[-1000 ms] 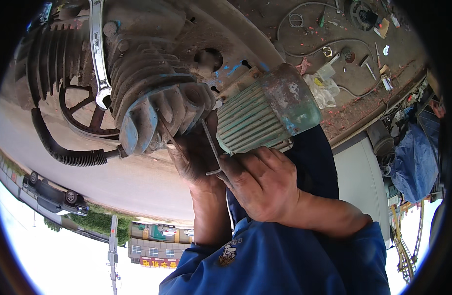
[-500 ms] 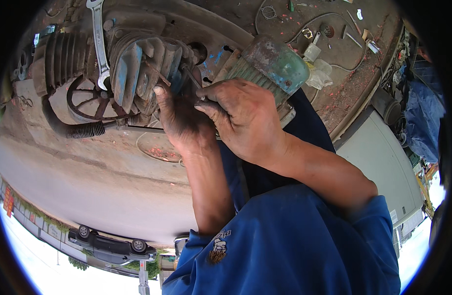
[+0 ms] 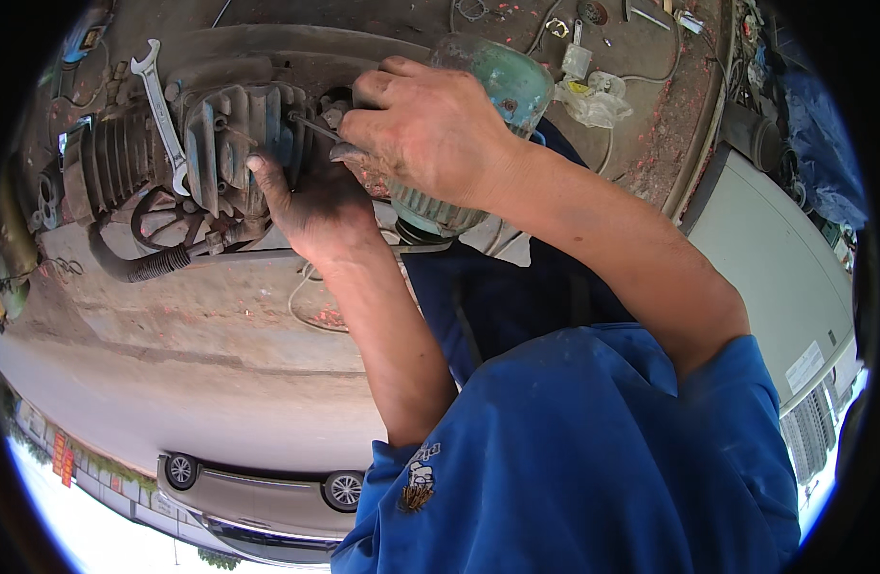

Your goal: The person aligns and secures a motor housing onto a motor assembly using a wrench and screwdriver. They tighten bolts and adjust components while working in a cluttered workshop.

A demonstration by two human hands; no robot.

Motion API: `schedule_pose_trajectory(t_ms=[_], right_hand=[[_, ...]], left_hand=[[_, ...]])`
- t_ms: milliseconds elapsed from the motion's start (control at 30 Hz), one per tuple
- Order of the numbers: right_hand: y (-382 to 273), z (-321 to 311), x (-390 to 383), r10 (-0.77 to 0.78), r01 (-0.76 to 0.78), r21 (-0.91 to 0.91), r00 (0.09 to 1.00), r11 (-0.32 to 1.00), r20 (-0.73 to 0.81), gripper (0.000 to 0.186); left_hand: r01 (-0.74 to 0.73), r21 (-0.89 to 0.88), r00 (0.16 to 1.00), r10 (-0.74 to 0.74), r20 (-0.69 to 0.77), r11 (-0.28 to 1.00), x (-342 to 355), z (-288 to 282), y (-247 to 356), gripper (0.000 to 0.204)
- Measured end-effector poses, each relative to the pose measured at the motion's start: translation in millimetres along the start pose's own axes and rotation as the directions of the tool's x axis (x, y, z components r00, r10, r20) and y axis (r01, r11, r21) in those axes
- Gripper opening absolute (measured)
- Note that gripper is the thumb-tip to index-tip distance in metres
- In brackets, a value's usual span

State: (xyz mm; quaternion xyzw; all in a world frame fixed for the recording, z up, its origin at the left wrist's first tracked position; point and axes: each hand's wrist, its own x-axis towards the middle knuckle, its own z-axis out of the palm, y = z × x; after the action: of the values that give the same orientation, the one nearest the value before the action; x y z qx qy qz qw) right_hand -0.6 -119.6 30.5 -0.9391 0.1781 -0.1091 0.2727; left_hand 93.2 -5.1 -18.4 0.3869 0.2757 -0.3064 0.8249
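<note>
A grimy air-compressor pump with a finned cylinder (image 3: 234, 134) lies on the dirt ground beside a teal ribbed electric motor (image 3: 502, 77). My left hand (image 3: 311, 206), black with grease, grips the near side of the finned cylinder with its thumb up against the fins. Just above it, my right hand (image 3: 430, 129) is closed on a thin metal tool (image 3: 315, 127) whose tip points at the cylinder's end. This hand hides most of the motor. A silver open-ended wrench (image 3: 162, 110) rests across the fins.
A spoked flywheel (image 3: 157, 215) and a black corrugated hose (image 3: 138, 268) sit left of my left hand. Plastic bags and small parts (image 3: 593, 91) lie on the ground beyond the motor. A white cabinet (image 3: 775, 258) stands at right, and a parked car (image 3: 258, 488) is at the bottom.
The view has swung so the pump sits higher and farther left. My right hand has moved up over the motor, and the thin tool now shows in its fingers. My left hand stays on the cylinder.
</note>
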Motion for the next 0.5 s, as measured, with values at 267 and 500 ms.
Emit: schedule_pose_trajectory(t_ms=[267, 500], right_hand=[[-44, 18, 11, 0.668, -0.702, 0.648, 0.637, 0.296, 0.385, 0.028], [-32, 6, 4, 0.417, -0.415, 0.126, 0.909, 0.901, 0.012, 0.032]], left_hand=[[0.169, -0.043, 0.984, -0.171, -0.043, 0.985, -9, 4, 9, 0.048], [0.226, -0.251, 0.968, -0.188, 0.166, 0.941, 0, -6, 11, 0.046]])
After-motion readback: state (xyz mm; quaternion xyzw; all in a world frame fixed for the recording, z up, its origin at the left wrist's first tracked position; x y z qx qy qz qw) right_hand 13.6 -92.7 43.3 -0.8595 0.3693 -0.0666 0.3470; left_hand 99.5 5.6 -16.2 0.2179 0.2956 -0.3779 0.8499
